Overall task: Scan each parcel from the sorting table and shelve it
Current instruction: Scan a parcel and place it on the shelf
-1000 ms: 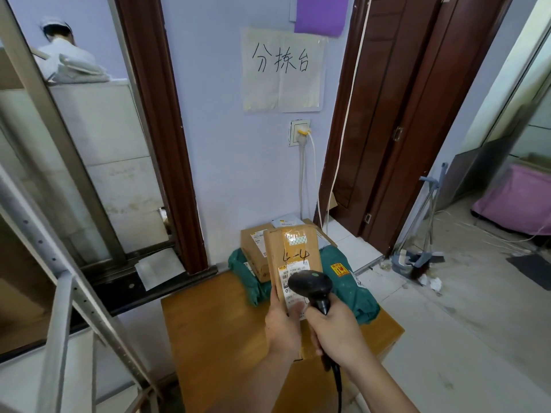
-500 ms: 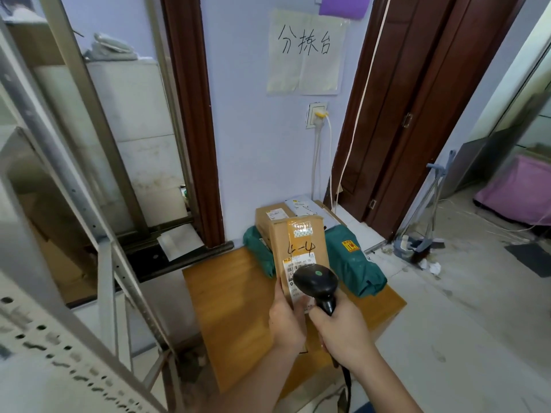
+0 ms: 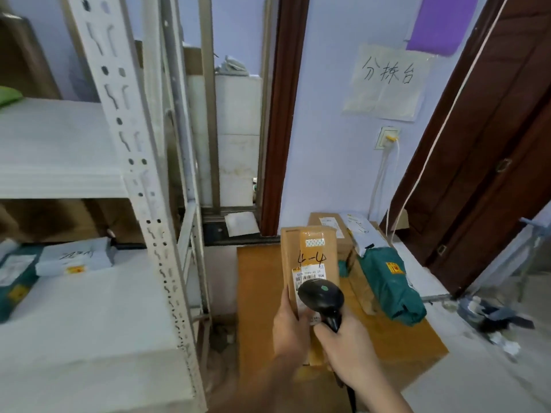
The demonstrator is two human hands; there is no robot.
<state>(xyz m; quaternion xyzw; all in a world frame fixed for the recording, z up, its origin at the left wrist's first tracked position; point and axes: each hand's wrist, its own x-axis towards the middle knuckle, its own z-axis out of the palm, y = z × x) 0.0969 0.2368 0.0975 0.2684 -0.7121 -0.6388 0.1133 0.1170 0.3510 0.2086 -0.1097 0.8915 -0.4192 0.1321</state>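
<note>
While the right hand (image 3: 347,350) grips the black scanner (image 3: 321,296) with its head over the barcode label, the left hand (image 3: 290,329) holds the cardboard parcel (image 3: 310,260) marked "4-4" upright above the wooden counter (image 3: 256,293). Compared with the earlier frames, both grips are unchanged, but the view has swung left: the white shelving unit (image 3: 134,162) now fills the left side, its near shelf carrying bagged parcels. Judgement: scanning is at or near completion, and the turn toward the shelves indicates shelving comes next. More boxes and a green bag (image 3: 390,281) remain on the counter's far right.
</note>
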